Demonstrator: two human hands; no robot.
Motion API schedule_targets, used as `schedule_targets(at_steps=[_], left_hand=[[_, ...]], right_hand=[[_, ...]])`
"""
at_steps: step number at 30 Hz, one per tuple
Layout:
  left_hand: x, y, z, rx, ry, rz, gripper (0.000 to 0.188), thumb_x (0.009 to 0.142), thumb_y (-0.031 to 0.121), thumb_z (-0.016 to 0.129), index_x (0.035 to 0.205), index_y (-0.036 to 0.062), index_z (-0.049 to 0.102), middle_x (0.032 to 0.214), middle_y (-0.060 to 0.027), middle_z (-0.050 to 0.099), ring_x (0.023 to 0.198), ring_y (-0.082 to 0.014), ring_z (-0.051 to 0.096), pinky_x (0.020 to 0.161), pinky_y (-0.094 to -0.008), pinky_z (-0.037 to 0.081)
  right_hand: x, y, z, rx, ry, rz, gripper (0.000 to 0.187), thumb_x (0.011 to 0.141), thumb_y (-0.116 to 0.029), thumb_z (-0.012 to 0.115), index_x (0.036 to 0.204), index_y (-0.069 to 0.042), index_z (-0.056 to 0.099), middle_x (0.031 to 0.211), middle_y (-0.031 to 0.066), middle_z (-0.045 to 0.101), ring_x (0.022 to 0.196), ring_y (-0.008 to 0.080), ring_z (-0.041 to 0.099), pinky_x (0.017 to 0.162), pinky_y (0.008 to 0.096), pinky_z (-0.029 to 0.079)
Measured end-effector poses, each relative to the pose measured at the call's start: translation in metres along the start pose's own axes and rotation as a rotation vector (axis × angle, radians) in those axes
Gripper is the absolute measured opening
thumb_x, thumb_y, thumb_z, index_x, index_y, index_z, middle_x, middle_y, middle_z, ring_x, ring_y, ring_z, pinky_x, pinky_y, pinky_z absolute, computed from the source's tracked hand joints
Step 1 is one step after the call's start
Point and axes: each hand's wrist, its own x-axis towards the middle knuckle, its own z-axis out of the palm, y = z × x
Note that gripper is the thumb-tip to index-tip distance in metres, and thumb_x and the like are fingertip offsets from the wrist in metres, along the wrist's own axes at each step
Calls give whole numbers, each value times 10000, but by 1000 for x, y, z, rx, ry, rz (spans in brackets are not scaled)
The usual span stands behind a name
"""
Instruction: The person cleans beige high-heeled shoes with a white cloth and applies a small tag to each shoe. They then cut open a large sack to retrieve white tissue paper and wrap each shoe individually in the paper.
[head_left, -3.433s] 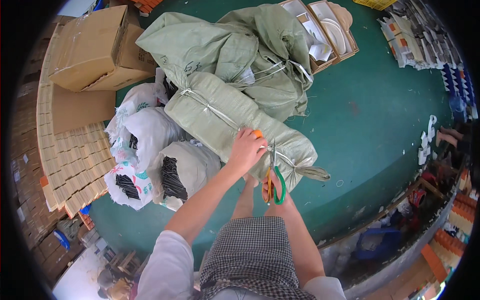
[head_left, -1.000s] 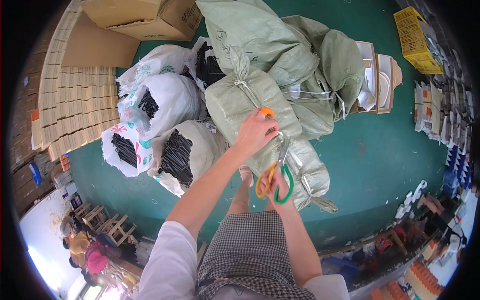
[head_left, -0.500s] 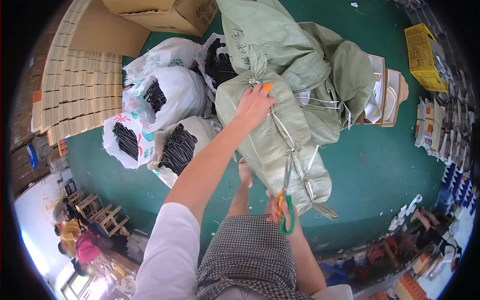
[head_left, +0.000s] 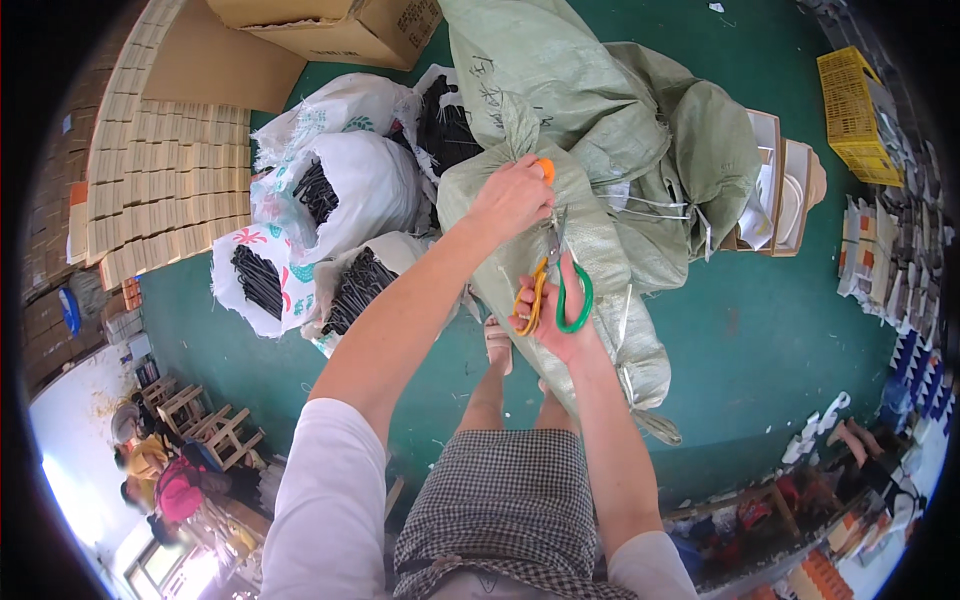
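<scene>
A long pale-green woven sack (head_left: 585, 235), bound along its length with white cord, slants across the middle. My left hand (head_left: 512, 200) is closed at its gathered upper end, a small rounded orange object (head_left: 546, 170) showing at the fingertips. What that object is cannot be made out, and the fingers cover the tie there. Over the sack, my right hand (head_left: 556, 325) grips scissors (head_left: 582, 305) with one yellow and one green handle. Their blades are parted and point away from me, tips just below my left hand; whether they touch the cord is unclear.
Left of the sack stand open white bags (head_left: 370, 185) of thin black rods. Bigger green sacks (head_left: 560, 80) lie beyond, and an open carton (head_left: 765, 190) is to the right. Stacked pale strips (head_left: 175, 170), a large cardboard box (head_left: 340, 35) and a yellow crate (head_left: 858, 115) surround the area.
My right hand has brought the scissors up from the sack's lower end to near my left hand. The blades have parted. My left hand stays by the tied end, slightly farther up.
</scene>
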Motion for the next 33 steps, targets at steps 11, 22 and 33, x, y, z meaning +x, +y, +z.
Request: schedule_targets(at_steps=[11,22,33], left_hand=[[-2,0,-4,51,53,12,62,696,225,699,692,165,686,822,-36,585,1008,-219,507,820,-345,437],[-9,3,3,-22,53,-57,88,676,251,726,742,199,702,824,-38,595,1016,-234,523,838,-370,428],[-50,45,3,-328,155,-510,291,807,370,651,772,81,655,766,-78,614,715,-269,617,648,-372,495]], right_hand=[[12,-5,-2,-442,190,-170,380,835,-419,638,737,-72,517,548,0,450,414,149,458,402,287,398],[-15,-2,3,-197,26,-20,717,864,-638,465,1124,30,480,966,128,588,890,249,618,766,387,519],[6,7,-20,-152,-27,4,560,908,-490,531,1203,-16,487,1072,100,587,948,210,597,758,352,500]])
